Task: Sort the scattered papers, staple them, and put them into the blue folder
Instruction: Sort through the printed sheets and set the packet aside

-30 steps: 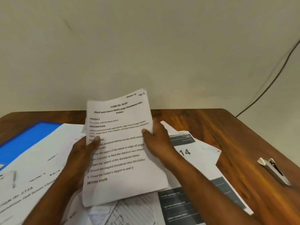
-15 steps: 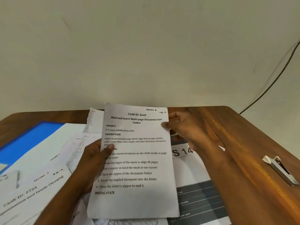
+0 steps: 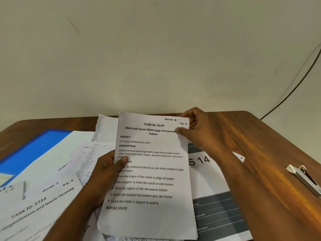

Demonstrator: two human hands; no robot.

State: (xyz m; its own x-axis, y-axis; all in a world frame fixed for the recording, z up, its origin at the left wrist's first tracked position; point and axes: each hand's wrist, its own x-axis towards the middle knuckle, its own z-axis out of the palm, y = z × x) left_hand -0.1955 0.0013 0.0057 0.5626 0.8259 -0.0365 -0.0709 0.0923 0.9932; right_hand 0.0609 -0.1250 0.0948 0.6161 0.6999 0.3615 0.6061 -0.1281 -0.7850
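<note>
Hands — left grip (image 3: 106, 169) | right grip (image 3: 199, 129) | both pinching printed sheet (image 3: 151, 180) (raised).

Single head-worn wide-angle cam, looking forward and down across the bench (image 3: 260, 136) toward the wall (image 3: 156, 49). Close range: the held sheet (image 3: 152, 171) fills center frame. No second view to overlap.

You are holding the printed sheet (image 3: 149, 174) at centre frame, your left hand (image 3: 104, 173) on its left edge, your right hand (image 3: 199, 131) at its upper right corner. Loose papers (image 3: 43, 197) are lying lower left, overlapping the folder (image 3: 29, 152); the stapler (image 3: 305, 180) is sitting far right on the table (image 3: 271, 145).
</note>
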